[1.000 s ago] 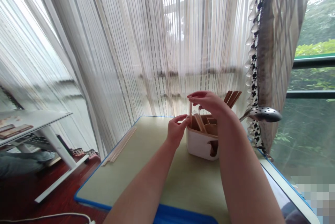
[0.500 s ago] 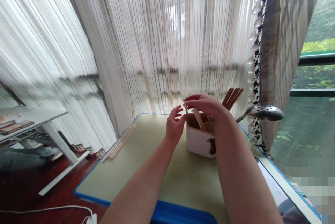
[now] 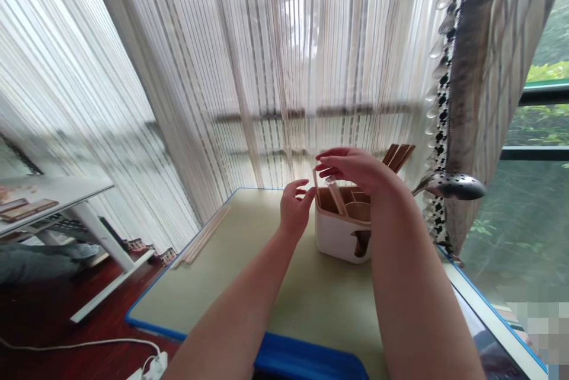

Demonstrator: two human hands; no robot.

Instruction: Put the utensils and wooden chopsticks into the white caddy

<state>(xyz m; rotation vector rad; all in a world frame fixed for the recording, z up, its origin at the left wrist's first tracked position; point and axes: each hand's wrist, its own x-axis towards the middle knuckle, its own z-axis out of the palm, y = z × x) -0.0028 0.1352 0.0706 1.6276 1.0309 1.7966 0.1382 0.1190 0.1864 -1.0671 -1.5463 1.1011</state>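
A white utensil holder (image 3: 335, 238) with a brown rim and inner compartments stands on the table (image 3: 249, 261). At its left corner a thin pale chopstick (image 3: 316, 181) stands upright. My left hand (image 3: 294, 209) is beside that corner, fingers loosely curled and apart, thumb tip close to the chopstick; whether they touch I cannot tell. Above the holder, my right hand (image 3: 351, 165) reaches over with extended fingers near the chopstick's top. A clear-wrapped stick-like item (image 3: 338, 197) leans inside. Brown chopsticks (image 3: 399, 156) and a slotted spoon (image 3: 457, 185) project to the right, partly hidden by my right arm.
Several pale chopsticks (image 3: 204, 238) lie along the table's left edge. A dark-screened tablet-like panel (image 3: 484, 338) is at the right edge. Striped curtains (image 3: 267, 72) hang behind. On the left are a white desk (image 3: 84, 190) and a white cable (image 3: 89, 342).
My right hand has risen slightly, its fingers now farther apart around the chopstick's top. My left hand has shifted slightly left. The view has tilted a little.
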